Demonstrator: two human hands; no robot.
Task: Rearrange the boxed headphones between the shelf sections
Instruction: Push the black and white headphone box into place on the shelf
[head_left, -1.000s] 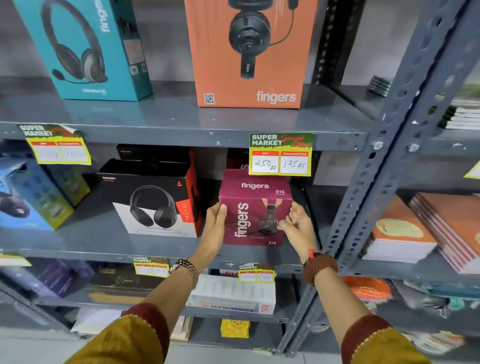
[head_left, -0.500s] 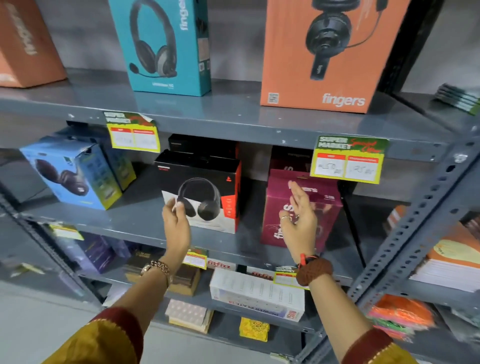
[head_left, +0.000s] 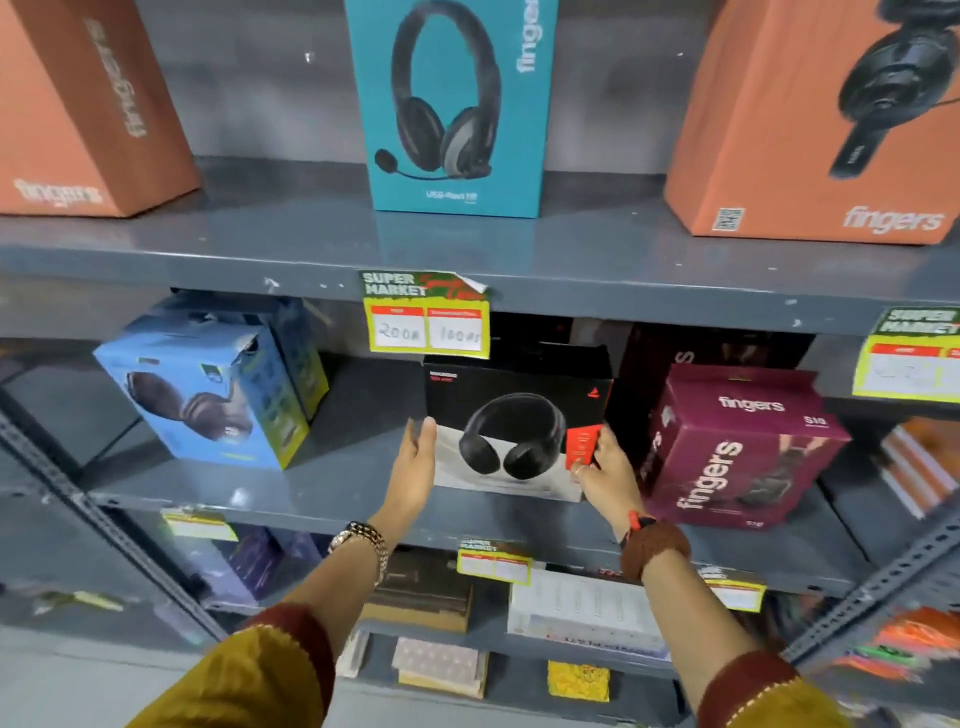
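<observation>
black box (head_left: 519, 415): glossy cardboard, sat mid-frame on the grey metal shelf (head_left: 311, 488)
left hand (head_left: 415, 467): I saw flat fingers pressed on its left edge
right hand (head_left: 605, 467): fingers curled round the right edge
maroon box (head_left: 737, 447): matte, just right of it

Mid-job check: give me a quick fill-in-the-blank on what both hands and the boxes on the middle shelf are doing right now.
1. Both hands flank the ____ headphone box on the middle shelf.
2. The left hand has its palm against the box's ____ side.
3. The right hand is between that box and the ____ box.
4. The blue box stands to the ____ of both hands.

Missing words: black; left; maroon; left
</observation>
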